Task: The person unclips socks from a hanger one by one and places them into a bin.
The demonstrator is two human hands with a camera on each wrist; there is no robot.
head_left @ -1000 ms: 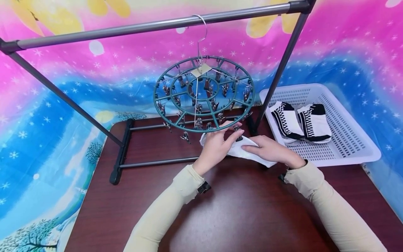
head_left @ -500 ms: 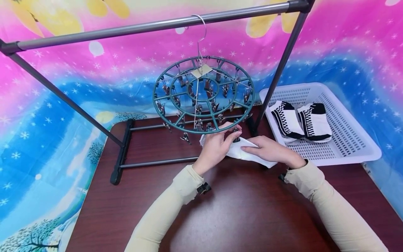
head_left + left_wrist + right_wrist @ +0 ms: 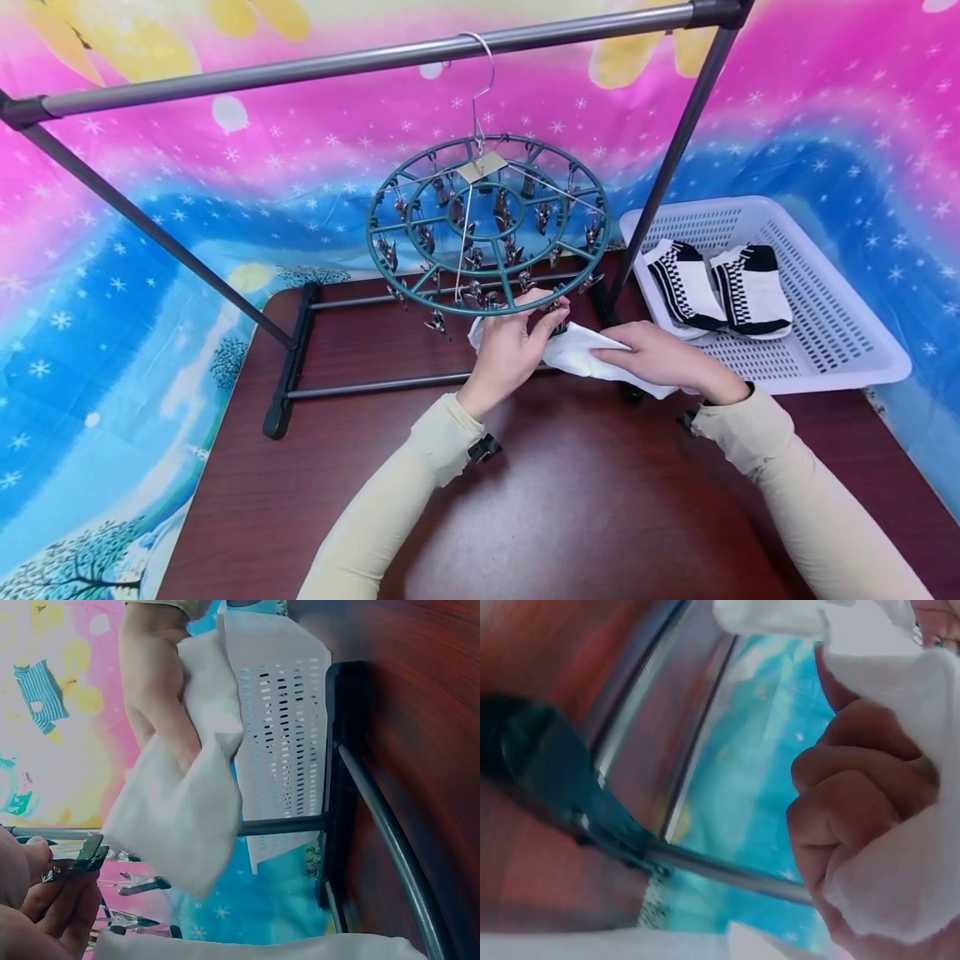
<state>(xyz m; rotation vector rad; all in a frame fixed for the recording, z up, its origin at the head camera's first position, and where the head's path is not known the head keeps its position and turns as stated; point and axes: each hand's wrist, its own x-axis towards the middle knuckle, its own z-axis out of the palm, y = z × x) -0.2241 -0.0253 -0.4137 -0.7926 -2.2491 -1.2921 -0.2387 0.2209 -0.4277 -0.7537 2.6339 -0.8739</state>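
Observation:
My left hand (image 3: 510,350) is at the front edge of the round green clip hanger (image 3: 504,283). Its thumb and fingers pinch one dark hanging clip (image 3: 91,855). Beside it, my right hand (image 3: 660,358) grips a white sock (image 3: 577,350), with curled fingers (image 3: 847,810) pressed into the cloth. The sock's near corner lies close to the clip in the head view; the left wrist view shows a gap between them. White cloth (image 3: 476,333) also shows past the left hand's far side, mostly hidden by that hand.
The hanger hooks over the top bar (image 3: 360,60) of a grey metal rack, with several clips dangling below it. At the right, a white plastic basket (image 3: 847,350) holds black-and-white socks (image 3: 750,292). The rack's feet stand on a dark red wooden table (image 3: 570,492).
My right hand has shifted slightly right with the sock. The left hand and its clip have moved slightly left, and the hanger has turned a little.

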